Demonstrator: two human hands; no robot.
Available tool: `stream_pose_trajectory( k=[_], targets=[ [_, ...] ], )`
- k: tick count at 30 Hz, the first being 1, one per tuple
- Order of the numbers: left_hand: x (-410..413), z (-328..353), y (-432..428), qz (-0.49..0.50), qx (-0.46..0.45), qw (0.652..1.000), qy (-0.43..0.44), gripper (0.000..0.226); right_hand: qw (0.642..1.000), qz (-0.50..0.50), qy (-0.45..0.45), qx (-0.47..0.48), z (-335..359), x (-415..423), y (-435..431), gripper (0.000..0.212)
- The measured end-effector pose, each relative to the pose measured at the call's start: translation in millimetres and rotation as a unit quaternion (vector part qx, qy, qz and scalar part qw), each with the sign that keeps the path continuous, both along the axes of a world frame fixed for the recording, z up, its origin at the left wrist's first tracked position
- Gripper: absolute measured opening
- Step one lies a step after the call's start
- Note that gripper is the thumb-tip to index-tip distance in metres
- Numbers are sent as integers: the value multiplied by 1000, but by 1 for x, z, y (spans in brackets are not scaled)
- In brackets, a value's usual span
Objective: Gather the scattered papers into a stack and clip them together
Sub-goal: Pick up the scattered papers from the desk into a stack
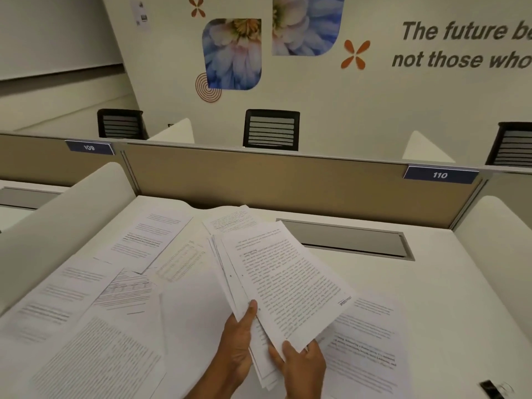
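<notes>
A white desk (449,286) fills the lower field, bounded at the rear by a tan partition (259,180) carrying number plates 109 (89,147) and 110 (440,175), and at either side by rounded white dividers. Beyond the partition stand three black mesh-backed chairs, the middle one (271,129) directly ahead, before a wall bearing flower graphics and partly cropped lettering. A grey recessed cable tray (345,239) lies in the desk surface to the right of centre. Loose printed papers (95,286) lie scattered and overlapping across the left half of the desk, with further sheets (371,341) flat at lower right and one (230,220) near the partition. A fanned stack of papers (288,283) is held tilted above the desk centre, its top page covered in dense text. The left hand (239,344) grips the stack's lower left edge, thumb pressed on the face of the sheets and fingers hidden beneath. The right hand (302,367) clasps the stack's bottom corner, thumb on top and fingers curled below. A small dark object (489,388), possibly the clip though too blurred to confirm, rests on the desk at the lower right edge, well apart from both hands.
</notes>
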State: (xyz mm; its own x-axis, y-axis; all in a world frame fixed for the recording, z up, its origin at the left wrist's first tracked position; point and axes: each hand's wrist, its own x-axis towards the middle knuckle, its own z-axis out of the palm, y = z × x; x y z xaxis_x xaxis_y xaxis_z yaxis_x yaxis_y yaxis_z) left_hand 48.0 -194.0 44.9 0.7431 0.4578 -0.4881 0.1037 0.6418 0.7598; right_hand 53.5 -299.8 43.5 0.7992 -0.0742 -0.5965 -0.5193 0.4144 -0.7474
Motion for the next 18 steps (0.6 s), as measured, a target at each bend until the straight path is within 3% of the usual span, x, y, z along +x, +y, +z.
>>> stream_pose_trajectory(
  k=[5, 8, 10, 12, 18],
  targets=[
    [0, -8, 2, -8, 24, 1000, 14, 20, 995, 93, -28, 1, 4, -14, -2, 36],
    [2, -15, 6, -9, 47, 998, 33, 18, 990, 125, -49, -46, 1, -10, -21, 25],
    [5, -21, 13, -14, 63, 997, 40, 21, 985, 123, -60, -109, -6, -3, -43, 18],
    [3, -25, 21, -24, 41, 998, 45, 20, 971, 94, -59, -211, -23, 11, -75, 26],
    [-15, -44, 43, -25, 9, 996, 88, 34, 882, 46, -6, -470, -74, 60, -180, 57]
  ],
)
